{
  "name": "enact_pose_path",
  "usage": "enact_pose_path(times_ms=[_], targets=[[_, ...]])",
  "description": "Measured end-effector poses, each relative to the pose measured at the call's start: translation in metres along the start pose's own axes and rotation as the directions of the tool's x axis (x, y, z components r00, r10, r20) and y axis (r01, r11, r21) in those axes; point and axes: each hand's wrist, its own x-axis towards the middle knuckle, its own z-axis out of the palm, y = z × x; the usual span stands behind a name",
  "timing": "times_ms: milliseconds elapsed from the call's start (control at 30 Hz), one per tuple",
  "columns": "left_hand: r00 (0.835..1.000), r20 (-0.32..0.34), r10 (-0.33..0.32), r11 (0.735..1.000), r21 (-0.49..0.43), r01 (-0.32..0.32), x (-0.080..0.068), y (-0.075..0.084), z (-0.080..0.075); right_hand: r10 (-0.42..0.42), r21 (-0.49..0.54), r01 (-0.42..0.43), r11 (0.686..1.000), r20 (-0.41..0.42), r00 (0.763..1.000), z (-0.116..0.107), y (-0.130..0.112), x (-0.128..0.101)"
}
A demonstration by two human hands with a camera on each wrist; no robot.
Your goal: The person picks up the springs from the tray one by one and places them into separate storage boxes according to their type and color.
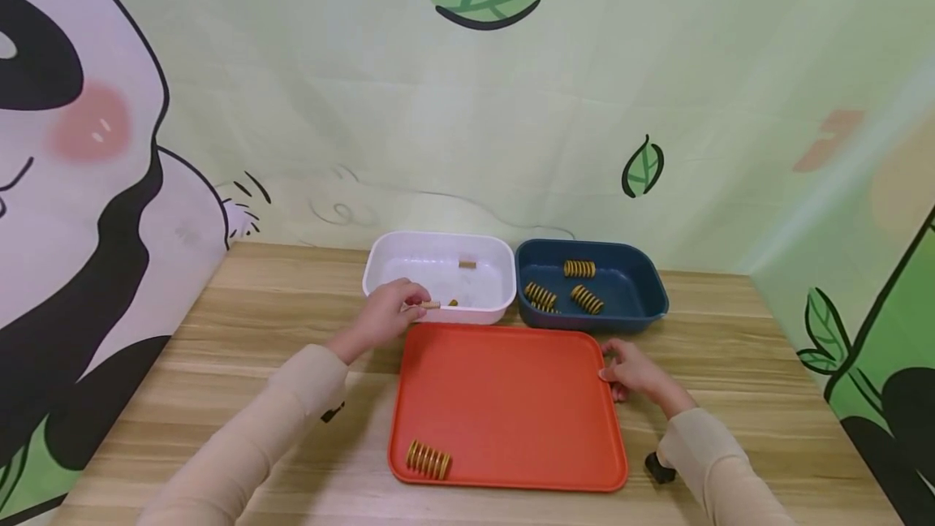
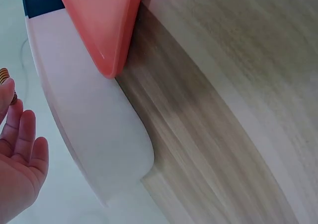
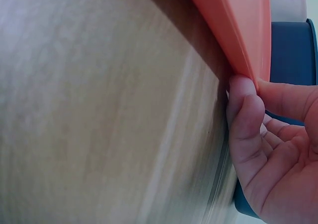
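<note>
Over the white plastic bin (image 1: 438, 266), your left hand (image 1: 387, 315) pinches a small yellow coil spring (image 1: 431, 304) ready to drop, while your right hand (image 1: 631, 372) grips the orange plastic tray (image 1: 511, 404) rim; next likely calls for loosening those fingertips.

Left hand (image 2: 20, 159) pinches spring (image 2: 4, 76) beside white bin (image 2: 89, 129).
</note>
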Motion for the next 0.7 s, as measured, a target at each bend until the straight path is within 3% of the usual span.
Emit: enact_pose_path(times_ms=[200, 500, 700], targets=[[0.999, -0.038, 0.034, 0.999, 0.037, -0.033, 0.009, -0.006, 0.001, 0.002, -0.004, -0.002, 1.000, -0.008, 1.000, 0.000, 0.001, 0.000], [0.997, -0.028, -0.065, 0.998, 0.020, 0.066, 0.020, -0.015, 0.003, 0.012, -0.009, -0.012, 1.000, -0.011, 1.000, 0.000, 0.001, 0.000], [0.995, -0.031, -0.095, 0.994, 0.055, 0.097, 0.028, -0.021, 0.003, 0.022, -0.003, -0.022, 1.000, -0.014, 1.000, 0.001, 0.001, 0.000]])
